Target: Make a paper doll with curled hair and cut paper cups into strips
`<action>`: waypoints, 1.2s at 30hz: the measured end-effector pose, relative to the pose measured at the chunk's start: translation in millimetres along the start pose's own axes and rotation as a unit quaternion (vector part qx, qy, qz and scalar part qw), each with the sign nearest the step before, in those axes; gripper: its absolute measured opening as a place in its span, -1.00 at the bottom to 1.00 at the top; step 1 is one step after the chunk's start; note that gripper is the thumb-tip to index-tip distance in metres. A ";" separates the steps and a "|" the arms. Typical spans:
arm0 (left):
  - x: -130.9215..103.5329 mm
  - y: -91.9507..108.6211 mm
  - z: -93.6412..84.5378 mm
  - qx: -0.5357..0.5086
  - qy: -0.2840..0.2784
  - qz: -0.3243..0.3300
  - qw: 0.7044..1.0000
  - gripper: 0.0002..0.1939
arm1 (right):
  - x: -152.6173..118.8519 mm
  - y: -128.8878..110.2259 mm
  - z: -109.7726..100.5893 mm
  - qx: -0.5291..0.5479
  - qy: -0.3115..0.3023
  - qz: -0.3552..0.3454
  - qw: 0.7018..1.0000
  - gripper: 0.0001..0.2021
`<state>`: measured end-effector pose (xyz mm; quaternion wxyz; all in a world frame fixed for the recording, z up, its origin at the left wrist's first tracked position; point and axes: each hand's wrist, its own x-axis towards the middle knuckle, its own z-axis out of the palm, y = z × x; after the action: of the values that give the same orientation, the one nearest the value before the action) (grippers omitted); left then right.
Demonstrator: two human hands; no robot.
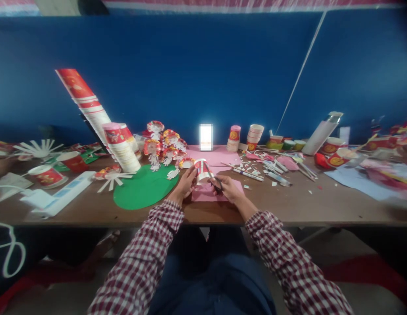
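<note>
A red and white paper cup (201,171) is held up over the table's front middle by my left hand (187,180), whose fingers close round its left side. Dark-handled scissors (217,185) are gripped in my right hand (230,189). Their blades point at the cup's right side; whether they cut into it I cannot tell. Beneath both hands lies pink paper (206,195). To the left of my left hand is a green paper oval (146,188), with a heap of cut-cup flowers (166,146) at its back edge.
A tall leaning stack of paper cups (88,103) rises at the left, near a white power strip (64,194). More cup stacks (256,136) stand at the back. Pens (247,172) and paper scraps lie right of my hands, with a bottle (321,134) farther right.
</note>
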<state>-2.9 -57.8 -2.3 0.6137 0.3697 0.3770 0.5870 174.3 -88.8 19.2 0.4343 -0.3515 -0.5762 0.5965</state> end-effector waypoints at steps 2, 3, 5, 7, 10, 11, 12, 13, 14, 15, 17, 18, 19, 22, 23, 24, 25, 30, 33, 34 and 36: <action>0.8 -1.8 -0.2 0.020 -0.017 0.000 1.000 -0.51 | 0.4 0.7 0.0 0.000 0.001 0.002 1.000 -0.55; 1.1 -2.5 -0.4 0.026 -0.024 0.005 0.999 -0.52 | 0.6 1.2 -0.2 0.001 0.003 0.001 1.000 -0.55; 1.5 -3.1 -1.3 0.021 -0.031 0.016 0.999 -0.54 | 1.3 2.5 -0.7 -0.002 0.002 -0.003 1.000 -0.55; 1.4 -2.8 -2.4 0.006 -0.041 0.017 0.999 -0.59 | 1.9 3.9 -0.9 -0.011 -0.007 -0.008 1.000 -0.56; 0.2 -2.1 -2.9 0.000 -0.053 0.011 0.999 -0.57 | 2.6 5.6 0.1 -0.028 -0.020 -0.011 0.999 -0.59; -0.4 -2.0 -2.5 0.002 -0.051 0.011 0.999 -0.56 | 2.6 6.0 0.7 -0.031 -0.024 -0.012 0.999 -0.60; -0.9 -2.0 -1.9 0.003 -0.048 0.013 0.999 -0.56 | 2.5 6.1 1.4 -0.034 -0.030 -0.013 0.999 -0.61; -1.3 -2.1 -1.1 0.004 -0.048 0.016 0.999 -0.55 | 2.3 6.2 2.0 -0.035 -0.038 -0.015 0.999 -0.62; -1.6 -2.2 -0.4 0.007 -0.051 0.020 0.998 -0.55 | 2.1 6.1 2.4 -0.036 -0.046 -0.019 0.998 -0.63; -1.7 -2.5 0.1 0.011 -0.056 0.027 0.998 -0.55 | 1.8 6.1 2.7 -0.034 -0.053 -0.022 0.998 -0.63; -1.3 -3.5 0.5 0.016 -0.063 0.044 0.997 -0.56 | 1.6 6.6 2.4 -0.030 -0.063 -0.027 0.997 -0.64; -0.8 -4.0 0.3 0.017 -0.063 0.053 0.996 -0.56 | 1.7 7.2 1.9 -0.029 -0.065 -0.029 0.997 -0.64; -0.2 -4.7 -0.1 0.017 -0.061 0.059 0.996 -0.57 | 1.9 7.9 1.3 -0.028 -0.066 -0.030 0.997 -0.65; 1.1 -6.0 -1.2 0.005 -0.056 0.056 0.997 -0.59 | 2.8 9.8 -0.4 -0.034 -0.069 -0.039 0.996 -0.66; 1.1 -6.1 -1.3 -0.001 -0.057 0.053 0.997 -0.60 | 3.0 9.9 -0.7 -0.035 -0.069 -0.043 0.996 -0.67; 1.0 -5.9 -1.2 -0.010 -0.060 0.049 0.997 -0.61 | 3.0 9.7 -0.8 -0.037 -0.069 -0.045 0.996 -0.67; 0.6 -5.5 -0.8 -0.020 -0.064 0.047 0.997 -0.62 | 2.9 9.3 -0.7 -0.038 -0.069 -0.046 0.996 -0.67; -2.5 -1.3 2.2 -0.038 -0.066 0.028 0.997 -0.64 | 1.5 5.8 -0.6 -0.056 -0.062 -0.043 0.996 -0.64; -3.3 -0.1 3.0 -0.034 -0.052 0.024 0.998 -0.65 | 1.6 6.0 -1.4 -0.069 -0.053 -0.040 0.995 -0.63; -3.3 -0.2 3.0 -0.034 -0.051 0.025 0.998 -0.66 | 1.9 6.5 -1.7 -0.072 -0.052 -0.040 0.995 -0.64; -3.5 -0.4 3.0 -0.034 -0.054 0.033 0.997 -0.67 | 2.5 7.4 -2.1 -0.079 -0.053 -0.046 0.994 -0.65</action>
<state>-0.1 -61.4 -1.3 0.6256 0.3920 0.3104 0.5989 174.4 -85.4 11.9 0.4009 -0.3256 -0.6592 0.5465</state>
